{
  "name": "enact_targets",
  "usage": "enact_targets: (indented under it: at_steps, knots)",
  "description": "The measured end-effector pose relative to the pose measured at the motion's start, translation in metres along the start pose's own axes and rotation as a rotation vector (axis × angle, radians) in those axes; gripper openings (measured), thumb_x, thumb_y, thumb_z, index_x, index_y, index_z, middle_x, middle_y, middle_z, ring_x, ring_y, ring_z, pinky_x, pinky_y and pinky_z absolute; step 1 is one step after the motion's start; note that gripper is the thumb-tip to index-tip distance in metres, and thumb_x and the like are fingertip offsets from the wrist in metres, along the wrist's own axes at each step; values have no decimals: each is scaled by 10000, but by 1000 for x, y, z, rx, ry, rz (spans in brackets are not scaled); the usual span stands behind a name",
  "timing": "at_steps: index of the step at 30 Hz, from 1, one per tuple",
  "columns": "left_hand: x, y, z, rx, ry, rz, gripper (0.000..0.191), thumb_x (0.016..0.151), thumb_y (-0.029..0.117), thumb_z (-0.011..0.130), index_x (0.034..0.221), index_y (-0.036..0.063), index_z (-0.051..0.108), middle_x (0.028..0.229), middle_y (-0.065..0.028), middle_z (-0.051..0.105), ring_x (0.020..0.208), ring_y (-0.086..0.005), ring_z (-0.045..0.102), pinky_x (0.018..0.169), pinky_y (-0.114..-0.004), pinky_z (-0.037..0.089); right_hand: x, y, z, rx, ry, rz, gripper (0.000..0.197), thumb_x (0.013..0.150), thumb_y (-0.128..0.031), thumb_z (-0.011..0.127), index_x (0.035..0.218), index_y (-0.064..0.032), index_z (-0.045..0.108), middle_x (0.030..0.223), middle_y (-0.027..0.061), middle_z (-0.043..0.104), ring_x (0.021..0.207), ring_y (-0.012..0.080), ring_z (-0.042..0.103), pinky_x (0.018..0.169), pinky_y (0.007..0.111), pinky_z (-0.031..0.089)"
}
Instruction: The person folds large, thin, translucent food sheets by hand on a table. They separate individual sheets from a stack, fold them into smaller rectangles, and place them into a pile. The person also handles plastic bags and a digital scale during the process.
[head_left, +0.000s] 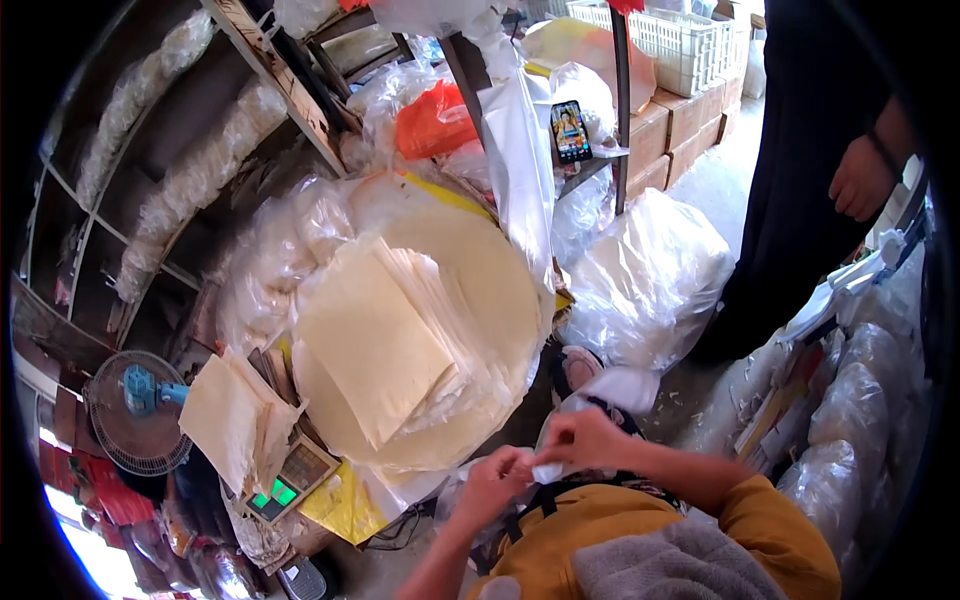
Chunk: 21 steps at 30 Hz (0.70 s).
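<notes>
My left hand (501, 480) and my right hand (586, 441) meet low in front of my body, fingertips pinched together. Between them is a small piece of thin white material (547, 472), likely plastic; fingers cover part of it. A translucent white plastic bag (624, 388) shows just beyond my right hand; whether it joins the held piece is unclear. Beyond my hands lies a large round pile of thin cream-coloured sheets (499, 300). On top rests a folded stack of such sheets (367, 337), its layered edge facing right.
At left, more folded sheets (229, 420) sit on a digital scale (304, 472), near a fan (139, 409). A phone (570, 131) stands beyond the pile. A stuffed clear bag (645, 277) is on the floor, beside a person in dark clothes (795, 150). Bagged goods (855, 420) line the right.
</notes>
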<state>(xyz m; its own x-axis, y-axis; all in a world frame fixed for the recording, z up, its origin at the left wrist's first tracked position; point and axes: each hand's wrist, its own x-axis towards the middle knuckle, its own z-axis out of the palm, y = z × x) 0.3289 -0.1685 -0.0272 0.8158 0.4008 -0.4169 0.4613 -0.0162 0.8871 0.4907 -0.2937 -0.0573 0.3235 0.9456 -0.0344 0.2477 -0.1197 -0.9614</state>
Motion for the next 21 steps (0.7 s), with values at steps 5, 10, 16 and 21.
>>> enact_targets:
  at_steps: [5, 10, 16, 21]
  knots:
    - [16, -20, 9, -270, -140, -21, 272, 879, 263, 621, 848, -6, 612, 758, -31, 629, 678, -68, 567, 618, -206, 461, -11, 11, 10, 257, -96, 77, 245, 759, -174, 717, 692, -12, 545, 632, 60, 601, 598, 112, 572, 556, 263, 451]
    - [1, -31, -7, -1010, 120, 179, 110, 834, 49, 469, 733, 53, 513, 731, -75, 615, 660, -164, 590, 701, -333, 510, -26, 70, -36, 395, 197, 394, 130, 764, -65, 645, 705, -3, 547, 647, 84, 619, 573, 139, 621, 516, 260, 498]
    - [-20, -20, -25, -981, 279, 180, 231, 850, 61, 508, 656, 118, 396, 613, -10, 503, 496, -99, 469, 406, -257, 396, -45, 80, -101, -619, 516, -27, 121, 724, -27, 565, 843, -22, 586, 777, 142, 633, 717, 232, 653, 618, 338, 518]
    - [-30, 8, -24, -950, 350, 261, 185, 870, 56, 488, 704, 120, 436, 631, -8, 505, 472, -88, 452, 376, -226, 375, -9, -38, -18, -102, 214, -633, 251, 759, -137, 643, 962, -8, 569, 898, 144, 620, 878, 296, 607, 782, 367, 472]
